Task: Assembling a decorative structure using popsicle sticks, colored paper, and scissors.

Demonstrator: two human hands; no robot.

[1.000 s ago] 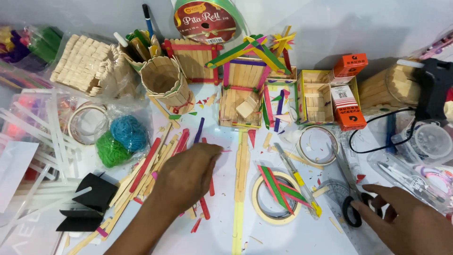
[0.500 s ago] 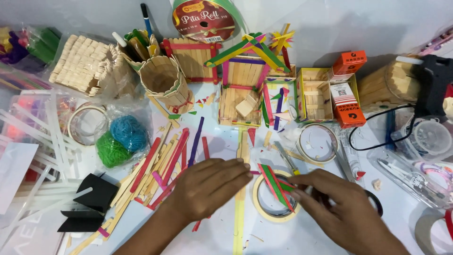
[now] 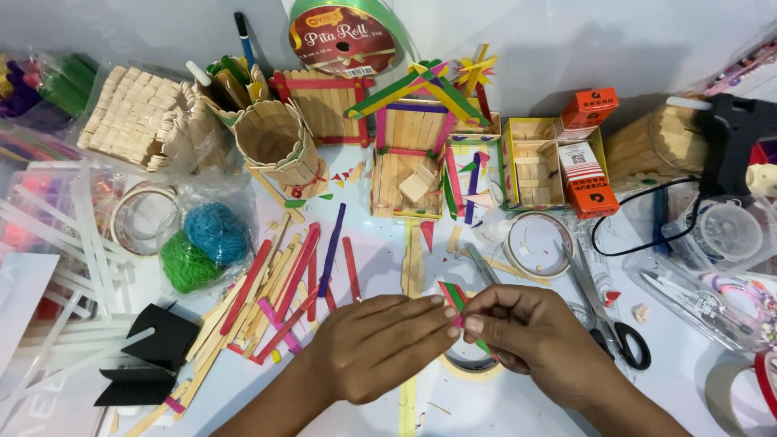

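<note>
My left hand (image 3: 376,344) and my right hand (image 3: 526,332) meet over the white table, fingertips together. Between them they pinch a small bundle of coloured craft sticks (image 3: 453,297), red, green and pink. Under my right hand lies a roll of tape (image 3: 465,368), mostly hidden. A loose heap of plain and coloured craft sticks (image 3: 279,291) lies just left of my left hand. A stick-built house (image 3: 409,137) with a coloured roof stands further back.
Scissors (image 3: 611,320) lie right of my right hand. A stick cup (image 3: 279,146), a ribbon spool (image 3: 344,36), a stick box (image 3: 534,162), a black glue gun (image 3: 732,133), blue and green thread balls (image 3: 202,247) and black folded card (image 3: 150,356) crowd the table.
My right hand came in from the lower right beside the scissors to the centre. Both hands lifted the coloured sticks off the tape roll and now pinch them together.
</note>
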